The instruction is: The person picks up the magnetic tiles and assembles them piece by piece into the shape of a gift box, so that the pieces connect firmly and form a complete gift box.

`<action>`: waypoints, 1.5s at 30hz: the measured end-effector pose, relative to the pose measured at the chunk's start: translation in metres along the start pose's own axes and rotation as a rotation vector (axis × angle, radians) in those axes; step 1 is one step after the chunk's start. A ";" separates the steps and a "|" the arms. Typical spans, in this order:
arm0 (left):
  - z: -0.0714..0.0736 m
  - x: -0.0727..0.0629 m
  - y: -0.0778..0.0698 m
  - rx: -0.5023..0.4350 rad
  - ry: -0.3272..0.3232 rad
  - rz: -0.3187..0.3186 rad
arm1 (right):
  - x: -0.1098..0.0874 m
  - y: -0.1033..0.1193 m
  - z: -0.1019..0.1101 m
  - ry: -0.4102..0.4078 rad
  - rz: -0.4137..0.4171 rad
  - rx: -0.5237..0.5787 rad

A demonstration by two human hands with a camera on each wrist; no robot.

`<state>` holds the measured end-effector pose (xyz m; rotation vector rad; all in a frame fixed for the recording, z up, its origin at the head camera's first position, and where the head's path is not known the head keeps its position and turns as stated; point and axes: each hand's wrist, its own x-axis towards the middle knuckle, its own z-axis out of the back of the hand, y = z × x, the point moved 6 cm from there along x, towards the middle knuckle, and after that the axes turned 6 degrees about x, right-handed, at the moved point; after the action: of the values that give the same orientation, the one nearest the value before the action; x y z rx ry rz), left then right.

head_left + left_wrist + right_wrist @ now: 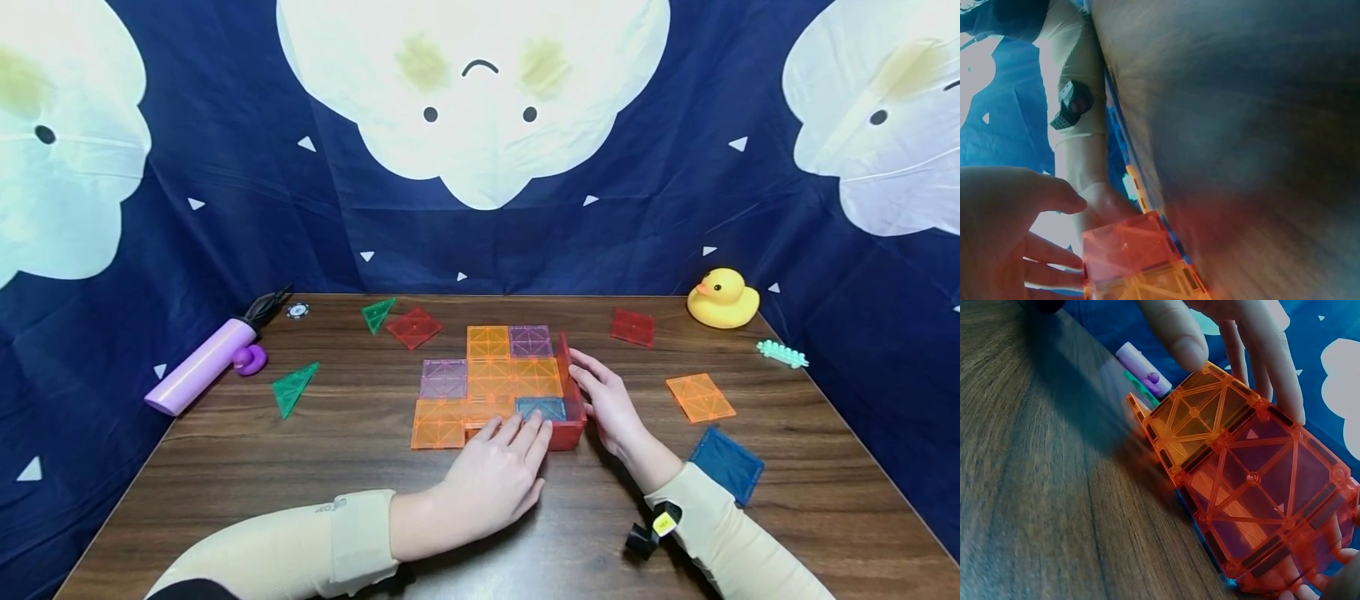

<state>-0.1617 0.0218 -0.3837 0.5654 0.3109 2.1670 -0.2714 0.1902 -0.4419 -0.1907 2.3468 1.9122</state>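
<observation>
Flat translucent magnetic tiles lie joined mid-table: orange tiles (490,379), purple tiles (442,379) and a blue tile (542,407). Along their right side stands a red tile wall (567,379). At the front right corner a red upright tile (1250,481) stands beside an upright orange tile (1192,406). Fingers of my left hand (498,471) extend over the front wall at the blue tile, its thumb held apart. With its fingers, my right hand (611,408) touches the outer face of the right wall; some fingertips show through red tile in the right wrist view.
Loose red tiles (415,328), green triangles (295,389), an orange tile (701,397) and blue tiles (727,465) lie around. A purple cylinder (201,367) and poker chip (297,310) are left; a rubber duck (723,298) and mint toy (782,353) are right.
</observation>
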 end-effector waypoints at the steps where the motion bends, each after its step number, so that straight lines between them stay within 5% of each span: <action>1: 0.000 0.000 0.002 -0.013 0.007 0.002 | 0.000 0.000 0.000 0.003 0.000 -0.003; 6: -0.005 -0.001 0.017 -0.243 0.097 0.046 | 0.000 -0.001 -0.002 0.016 -0.005 -0.010; 10: -0.011 -0.003 0.042 -0.524 0.145 0.172 | -0.002 -0.002 -0.004 0.027 -0.016 -0.002; 13: -0.018 -0.007 0.071 -0.743 0.120 0.337 | -0.005 -0.002 -0.005 0.034 -0.022 0.001; 19: -0.048 -0.027 0.132 -1.215 0.055 0.796 | -0.009 -0.003 -0.006 0.050 -0.028 0.021; 23: -0.075 -0.045 0.148 -1.551 0.078 1.012 | -0.011 -0.004 -0.007 0.059 -0.035 0.044; 27: -0.089 -0.059 0.148 -1.794 0.105 1.135 | -0.012 -0.004 -0.007 0.063 -0.044 0.053; 35: -0.093 -0.068 0.149 -1.946 0.052 1.264 | -0.011 -0.004 -0.004 0.064 -0.044 0.040; 45: -0.091 -0.072 0.151 -1.973 0.025 1.270 | -0.012 -0.004 -0.006 0.074 -0.028 0.022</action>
<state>-0.2719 -0.1290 -0.4215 -0.6327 -2.4494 2.1633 -0.2586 0.1836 -0.4426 -0.2956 2.3972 1.8973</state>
